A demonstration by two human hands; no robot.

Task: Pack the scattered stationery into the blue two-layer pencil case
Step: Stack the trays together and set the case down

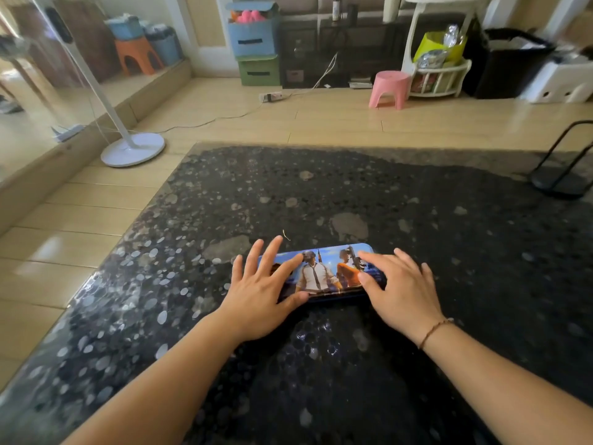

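1. Blue tin under both palms: the pencil case [324, 273] lies flat and closed on the dark speckled worktop [449, 252], its printed lid facing up, spanning the gap between my two grips.
2. My left hand [260, 293] lies spread over the case's left end — fingers straight and fanned, thumb along the near edge, nothing pinched.
3. My right hand [401, 287] covers the right end, fingers loosely bent and resting on the lid, thumb tip on the picture; I read that grip as relaxed and apart too, not clamped on the tin.
4. No loose stationery shows anywhere around the grips, so I judge the packing is finished or nearly so, and this is the press that seats the lid.
5. What could go wrong, as I see it:
   - The worktop is glossy, so a push that leans sideways rather than straight down could send the tin skating out from under either grip.
   - Uneven pressure, one end before the other, could leave the lid cocked and half latched.
   - With two layers inside, anything lying proud of the tray could jam the lid or spring it back up.
   - My left thumb lies on the near seam — it could get nipped as the lid drops.
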